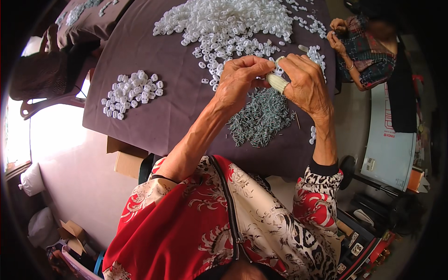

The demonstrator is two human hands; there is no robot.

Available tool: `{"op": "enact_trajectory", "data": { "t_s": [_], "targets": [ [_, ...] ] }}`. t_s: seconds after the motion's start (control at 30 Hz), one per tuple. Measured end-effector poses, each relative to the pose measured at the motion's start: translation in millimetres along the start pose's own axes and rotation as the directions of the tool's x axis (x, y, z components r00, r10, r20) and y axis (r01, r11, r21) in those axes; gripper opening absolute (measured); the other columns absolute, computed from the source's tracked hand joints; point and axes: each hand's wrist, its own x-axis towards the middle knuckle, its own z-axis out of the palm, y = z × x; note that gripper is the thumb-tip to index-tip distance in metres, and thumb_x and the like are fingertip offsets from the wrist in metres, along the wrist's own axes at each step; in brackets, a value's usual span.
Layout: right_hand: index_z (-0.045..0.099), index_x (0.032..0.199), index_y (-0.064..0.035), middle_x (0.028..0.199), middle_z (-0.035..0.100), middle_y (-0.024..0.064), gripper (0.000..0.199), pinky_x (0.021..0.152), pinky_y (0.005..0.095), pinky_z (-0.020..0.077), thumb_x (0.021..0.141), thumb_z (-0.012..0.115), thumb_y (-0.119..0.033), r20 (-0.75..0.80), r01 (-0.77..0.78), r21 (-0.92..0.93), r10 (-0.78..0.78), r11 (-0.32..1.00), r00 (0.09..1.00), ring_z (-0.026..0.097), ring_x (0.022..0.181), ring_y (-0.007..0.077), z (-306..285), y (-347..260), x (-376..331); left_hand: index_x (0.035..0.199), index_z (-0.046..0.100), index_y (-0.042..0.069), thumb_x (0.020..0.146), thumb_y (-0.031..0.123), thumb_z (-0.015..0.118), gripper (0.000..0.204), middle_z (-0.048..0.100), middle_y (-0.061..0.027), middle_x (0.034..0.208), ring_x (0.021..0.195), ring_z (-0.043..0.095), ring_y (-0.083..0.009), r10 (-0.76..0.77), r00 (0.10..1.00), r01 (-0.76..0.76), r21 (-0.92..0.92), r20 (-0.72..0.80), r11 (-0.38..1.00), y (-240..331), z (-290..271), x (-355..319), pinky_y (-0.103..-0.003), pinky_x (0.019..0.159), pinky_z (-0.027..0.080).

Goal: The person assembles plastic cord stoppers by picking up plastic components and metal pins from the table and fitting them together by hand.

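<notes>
Above a purple-covered table (154, 116), the left hand (240, 79) pinches a small white piece (278, 71) while the right hand (305, 84) grips a pale bundle (277, 82), raised near the white heap (224, 23) and grey pile (261, 116).

Purple-clothed table (154, 116), bright floor (60, 135).

The table (154, 116) across the upper middle of the frame wears a matt, dark plum cloth — soft-looking, faintly napped. On it, the big heap of white pieces (224, 23) at the top and the smaller pile (133, 93) at upper left look like smooth, slightly glossy moulded plastic. The grey-green mound of thin pins (261, 116) at centre has a dull sheen. A pale ribbed bundle (277, 81) sits between the hands. Lower frame — a glossy, satin-like printed jacket (196, 233). Plain matt cardboard box (126, 158) at left.
</notes>
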Motion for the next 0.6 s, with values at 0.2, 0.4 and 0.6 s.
{"op": "enact_trajectory", "data": {
  "t_s": [0.2,0.4,0.6],
  "targets": [
    [0.053,0.078,0.0014,0.067,0.050,0.0112,0.021,0.055,0.0372,0.0384,0.059,0.060,-0.003,-0.003,0.046,0.038,-0.046,0.998,0.999,0.050,0.062,0.0294,1.5,4.0,-1.6,0.085,0.059,-0.001,0.082,0.013,0.058,0.014,0.059,-0.0058,0.080,0.074,0.058,-0.0143,-0.052,0.998,0.052,0.015,0.023,0.999,0.2,-1.1,0.1,-0.029,0.070,0.050],
    [0.052,0.075,0.0012,0.066,0.050,0.0113,0.020,0.054,0.0373,0.0388,0.058,0.061,-0.003,-0.012,0.070,0.059,-0.069,0.996,0.998,0.049,0.060,0.0293,4.5,7.0,-3.7,0.083,0.061,-0.001,0.078,0.016,0.061,0.018,0.060,-0.0068,0.077,0.070,0.057,-0.0140,-0.053,0.999,0.053,-0.011,0.008,0.999,-4.0,-0.5,-0.6,-0.026,0.066,0.048],
    [0.049,0.070,0.0011,0.063,0.048,0.0106,0.018,0.052,0.0367,0.0382,0.059,0.062,-0.004,-0.012,0.084,0.061,-0.083,0.995,0.996,0.049,0.058,0.0288,6.2,9.5,-5.8,0.082,0.061,-0.002,0.078,0.015,0.061,0.018,0.060,-0.0075,0.077,0.070,0.058,-0.0147,-0.072,0.997,0.072,-0.010,0.009,0.997,-3.7,0.5,-1.7,-0.028,0.067,0.049]
  ]
}}
